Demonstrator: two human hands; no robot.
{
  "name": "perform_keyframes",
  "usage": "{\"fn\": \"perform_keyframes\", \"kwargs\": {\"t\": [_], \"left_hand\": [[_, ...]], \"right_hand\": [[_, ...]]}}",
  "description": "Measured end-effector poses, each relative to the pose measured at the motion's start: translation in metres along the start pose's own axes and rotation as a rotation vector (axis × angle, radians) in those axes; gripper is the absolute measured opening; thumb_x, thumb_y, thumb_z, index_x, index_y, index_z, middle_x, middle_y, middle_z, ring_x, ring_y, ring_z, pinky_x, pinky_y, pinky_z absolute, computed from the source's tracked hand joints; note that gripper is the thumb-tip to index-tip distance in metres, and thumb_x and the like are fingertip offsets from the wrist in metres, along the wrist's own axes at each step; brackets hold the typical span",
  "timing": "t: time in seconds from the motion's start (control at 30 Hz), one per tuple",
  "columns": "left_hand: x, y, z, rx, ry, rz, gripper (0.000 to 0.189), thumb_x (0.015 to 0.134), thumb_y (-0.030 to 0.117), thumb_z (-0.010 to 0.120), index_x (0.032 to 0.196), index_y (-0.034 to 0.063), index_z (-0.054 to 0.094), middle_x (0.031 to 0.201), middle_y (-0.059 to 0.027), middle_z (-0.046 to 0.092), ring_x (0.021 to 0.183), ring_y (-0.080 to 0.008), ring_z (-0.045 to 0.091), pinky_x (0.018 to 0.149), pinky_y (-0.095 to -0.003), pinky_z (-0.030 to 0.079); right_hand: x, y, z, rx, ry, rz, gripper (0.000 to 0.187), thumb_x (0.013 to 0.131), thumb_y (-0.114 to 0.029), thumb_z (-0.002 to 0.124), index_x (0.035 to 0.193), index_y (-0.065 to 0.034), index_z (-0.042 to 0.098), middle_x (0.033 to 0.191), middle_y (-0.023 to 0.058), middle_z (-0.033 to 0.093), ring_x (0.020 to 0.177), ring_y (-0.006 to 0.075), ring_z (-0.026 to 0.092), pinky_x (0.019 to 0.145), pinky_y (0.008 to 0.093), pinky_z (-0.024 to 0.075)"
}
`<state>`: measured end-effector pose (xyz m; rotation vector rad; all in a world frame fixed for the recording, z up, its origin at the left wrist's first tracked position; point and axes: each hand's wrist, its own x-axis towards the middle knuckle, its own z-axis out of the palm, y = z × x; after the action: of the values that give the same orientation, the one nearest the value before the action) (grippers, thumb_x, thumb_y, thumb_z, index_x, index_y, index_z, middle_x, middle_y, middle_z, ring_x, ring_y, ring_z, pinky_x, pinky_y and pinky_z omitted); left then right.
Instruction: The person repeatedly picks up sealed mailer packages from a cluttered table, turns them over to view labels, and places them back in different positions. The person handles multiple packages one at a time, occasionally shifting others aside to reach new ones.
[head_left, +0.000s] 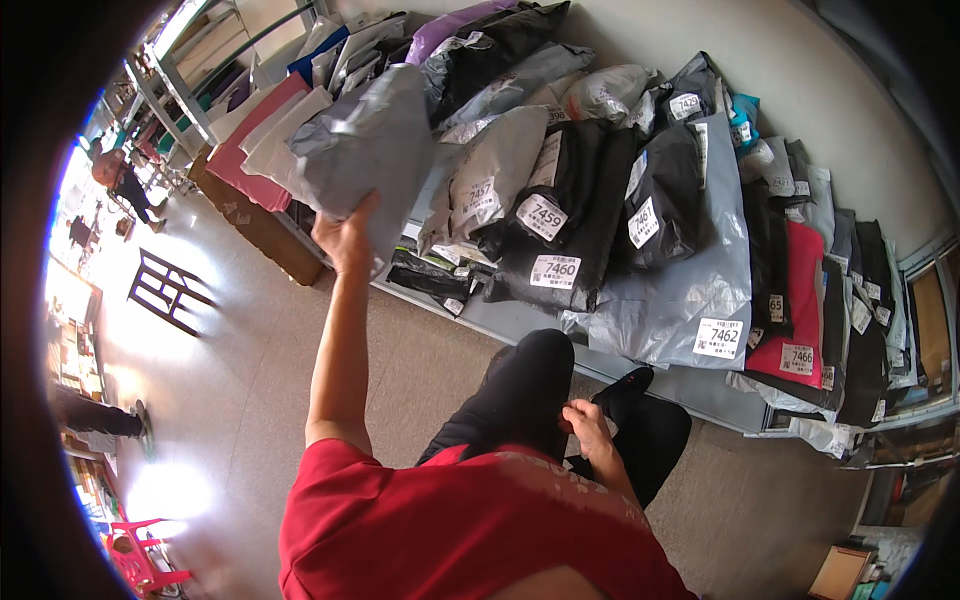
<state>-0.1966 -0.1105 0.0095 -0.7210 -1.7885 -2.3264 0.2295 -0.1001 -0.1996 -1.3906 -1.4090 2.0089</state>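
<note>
My left hand (346, 231) grips the lower edge of a grey plastic mailing bag (375, 150), which it holds up over the left part of a metal shelf (469, 319). Close to my dark trousers, my right hand (589, 427) has its fingers curled; whether something small is in them cannot be told. Rows of plastic parcels with white printed labels fill the shelf: a pale grey parcel (499, 169), a black parcel (555, 259), a large silver-grey parcel (675, 315) and a red parcel (799, 300).
A cardboard box (259, 221) stands at the shelf's left end, below a pink parcel (259, 150). On the floor to the left is a dark slatted object (169, 289). Two people (124, 180) (101, 412) are farther off. A pink plastic chair (142, 555) is at the lower left.
</note>
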Motion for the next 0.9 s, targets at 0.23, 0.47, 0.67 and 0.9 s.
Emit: {"fn": "perform_keyframes", "kwargs": {"t": [0.23, 0.47, 0.67, 0.9], "left_hand": [[-0.006, -0.036, 0.043, 0.092, -0.3, 0.123, 0.043, 0.068, 0.011, 0.076, 0.106, -0.0008, 0.06, 0.097, -0.0082, 0.067, 0.089, -0.015, 0.061, 0.081, -0.0279, 0.047], [0.001, -0.04, 0.062, 0.292, -0.278, 0.22, 0.052, 0.068, 0.027, 0.077, 0.107, 0.0006, 0.055, 0.097, -0.0173, 0.064, 0.091, -0.0294, 0.062, 0.08, -0.0359, 0.047], [0.004, -0.044, 0.038, 0.502, -0.507, 0.171, 0.081, 0.062, 0.027, 0.079, 0.128, 0.0009, 0.041, 0.12, -0.0198, 0.053, 0.114, -0.0335, 0.05, 0.096, -0.039, 0.038], [0.036, -0.077, -0.026, 0.589, -0.453, 0.367, 0.082, 0.058, 0.01, 0.067, 0.133, -0.0016, 0.035, 0.127, -0.0222, 0.043, 0.12, -0.0359, 0.04, 0.104, -0.0402, 0.031]], "right_hand": [[0.003, 0.006, -0.005, -0.078, 0.029, -0.031, 0.021, 0.084, -0.013, 0.055, 0.095, 0.0044, 0.06, 0.08, 0.0073, 0.062, 0.068, 0.0154, 0.06, 0.061, 0.0272, 0.0493], [0.015, 0.02, -0.006, -0.181, 0.033, -0.077, 0.021, 0.082, -0.011, 0.054, 0.092, 0.0059, 0.061, 0.078, 0.0077, 0.062, 0.066, 0.0158, 0.059, 0.061, 0.0277, 0.0486], [0.014, 0.02, -0.005, -0.163, 0.041, -0.085, 0.022, 0.082, -0.011, 0.053, 0.091, 0.0066, 0.062, 0.077, 0.0083, 0.063, 0.066, 0.0152, 0.059, 0.061, 0.0277, 0.0486], [0.02, 0.032, -0.009, -0.264, 0.079, -0.066, 0.022, 0.083, -0.012, 0.053, 0.089, 0.0073, 0.061, 0.075, 0.008, 0.062, 0.066, 0.0145, 0.059, 0.061, 0.0267, 0.0476]]}}
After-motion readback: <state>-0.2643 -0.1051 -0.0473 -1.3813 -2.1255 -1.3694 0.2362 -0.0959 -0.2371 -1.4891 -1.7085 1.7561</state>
